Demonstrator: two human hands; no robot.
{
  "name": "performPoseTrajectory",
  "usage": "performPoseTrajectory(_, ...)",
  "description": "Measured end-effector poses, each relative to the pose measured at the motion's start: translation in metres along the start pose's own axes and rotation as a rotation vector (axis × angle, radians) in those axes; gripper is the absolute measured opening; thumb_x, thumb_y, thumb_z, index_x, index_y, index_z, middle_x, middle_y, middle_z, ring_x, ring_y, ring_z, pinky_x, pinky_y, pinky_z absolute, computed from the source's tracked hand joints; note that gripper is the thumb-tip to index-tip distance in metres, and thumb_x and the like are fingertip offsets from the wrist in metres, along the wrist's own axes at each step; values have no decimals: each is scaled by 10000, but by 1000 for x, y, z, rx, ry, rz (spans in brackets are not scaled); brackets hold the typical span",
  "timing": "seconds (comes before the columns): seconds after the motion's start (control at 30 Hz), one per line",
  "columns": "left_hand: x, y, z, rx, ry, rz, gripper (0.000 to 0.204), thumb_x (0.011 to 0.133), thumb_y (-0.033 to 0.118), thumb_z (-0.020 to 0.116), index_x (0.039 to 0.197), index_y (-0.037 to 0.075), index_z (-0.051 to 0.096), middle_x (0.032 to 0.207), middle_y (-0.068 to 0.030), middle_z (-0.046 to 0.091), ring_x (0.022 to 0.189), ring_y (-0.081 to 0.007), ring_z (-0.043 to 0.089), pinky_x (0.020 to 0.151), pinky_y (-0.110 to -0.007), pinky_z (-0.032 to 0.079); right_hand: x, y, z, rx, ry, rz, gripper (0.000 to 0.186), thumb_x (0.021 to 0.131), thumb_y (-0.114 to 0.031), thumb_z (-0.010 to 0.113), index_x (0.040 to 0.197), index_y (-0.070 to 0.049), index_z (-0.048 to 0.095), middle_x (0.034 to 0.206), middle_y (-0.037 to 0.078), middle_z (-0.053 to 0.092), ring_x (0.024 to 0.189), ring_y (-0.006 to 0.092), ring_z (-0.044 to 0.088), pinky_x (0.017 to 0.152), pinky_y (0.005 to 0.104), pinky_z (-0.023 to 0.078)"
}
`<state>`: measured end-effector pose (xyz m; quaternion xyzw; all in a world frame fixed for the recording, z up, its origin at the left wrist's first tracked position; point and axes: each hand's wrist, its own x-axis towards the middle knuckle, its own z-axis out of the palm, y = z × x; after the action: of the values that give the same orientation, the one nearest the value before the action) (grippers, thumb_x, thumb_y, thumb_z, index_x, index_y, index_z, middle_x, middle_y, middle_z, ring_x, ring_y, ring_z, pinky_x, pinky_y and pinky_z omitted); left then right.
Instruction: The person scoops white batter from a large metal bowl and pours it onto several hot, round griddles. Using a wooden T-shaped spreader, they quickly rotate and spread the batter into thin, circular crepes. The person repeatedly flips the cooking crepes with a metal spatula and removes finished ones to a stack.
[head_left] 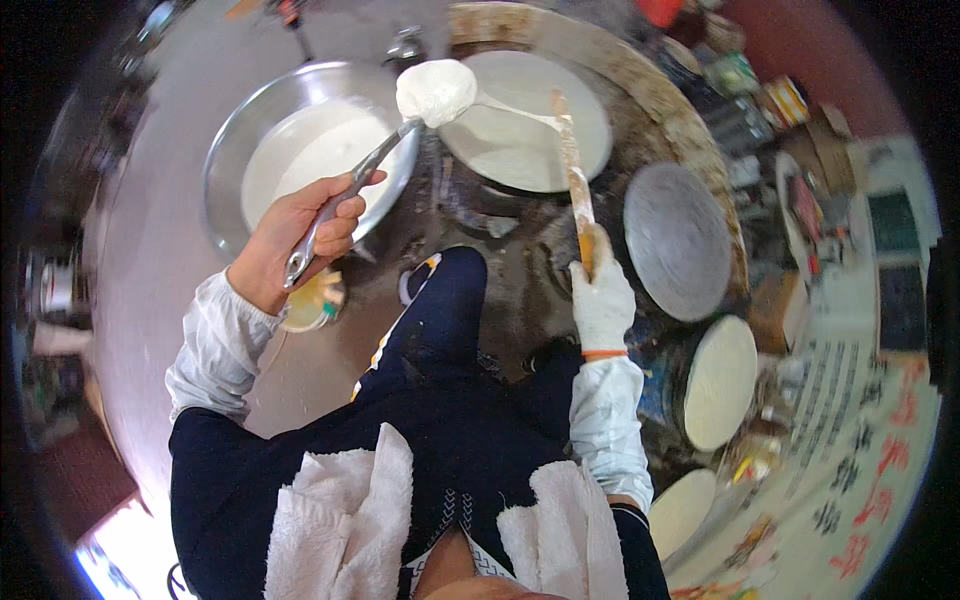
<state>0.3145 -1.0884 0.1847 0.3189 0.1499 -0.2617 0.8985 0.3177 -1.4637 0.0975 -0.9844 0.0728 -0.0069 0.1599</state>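
My bare left hand (315,225) is wrapped round the handle of a metal ladle (350,175). White batter (436,92) heaps over the ladle's bowl, above the near-left edge of a round griddle plate. In a white glove, my right hand (605,300) grips a long flat spatula (573,165) smeared with batter, its blade over the right side of that plate. A white layer of batter (520,150) covers the plate. Between ladle and spatula stretches a white strip; I cannot tell whether it hangs or lies on the plate. A steel basin (225,140) holding white batter stands left.
A grey, bare round plate (678,242) lies to the right. Two more plates with pale rounds, one nearer (722,383) and one at the lower right (682,510), follow along the curved rim (690,110). A yellowish bowl (303,315) sits below my left hand.
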Motion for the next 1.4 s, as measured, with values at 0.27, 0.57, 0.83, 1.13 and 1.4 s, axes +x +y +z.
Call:
performPoseTrajectory(0.27, 110, -79, 187, 177, -416, -234, 384, 1075, 166, 388, 1380, -67, 403, 743, 7, 456, 481, -53, 384, 407, -195, 351, -108, 156, -68, 1426, 186, 524, 546, 930, -120, 643, 1441, -33, 472, 922, 75, 644, 606, 133, 612, 496, 263, 487)
performPoseTrajectory(0.57, 269, -260, 300, 714, -291, -172, 314, 1038, 236, 509, 1219, -13, 569, 732, 4, 534, 511, -48, 438, 429, -199, 380, -116, 203, -76, 1473, 491, 611, 501, 954, -65, 586, 1445, -69, 483, 847, 59, 636, 485, 113, 551, 356, 232, 362)
performPoseTrajectory(0.83, 384, -356, 240, 1655, -364, 428, 490, 955, 241, 605, 1405, 74, 509, 777, -93, 649, 609, -242, 604, 568, -380, 488, -46, 246, -2, 1478, 479, 672, 513, 940, -88, 625, 1439, -47, 516, 1170, 48, 630, 950, 123, 574, 827, 265, 462)
performPoseTrajectory(1.13, 418, -306, 232, 1947, -268, 1158, 413, 871, 136, 641, 1259, 106, 506, 981, -162, 664, 796, -382, 656, 692, -494, 520, 25, 227, 27, 1707, 478, 842, 451, 999, -154, 550, 1443, -137, 477, 773, 18, 593, 451, 103, 446, 354, 276, 357)
performPoseTrajectory(1.4, 450, -304, 244, 1871, -257, 891, 320, 905, 193, 640, 1175, 52, 542, 929, -215, 655, 877, -434, 631, 770, -517, 488, 39, 240, 44, 1632, 687, 868, 443, 988, -162, 556, 1427, -187, 499, 738, 2, 543, 464, 109, 449, 366, 298, 340)
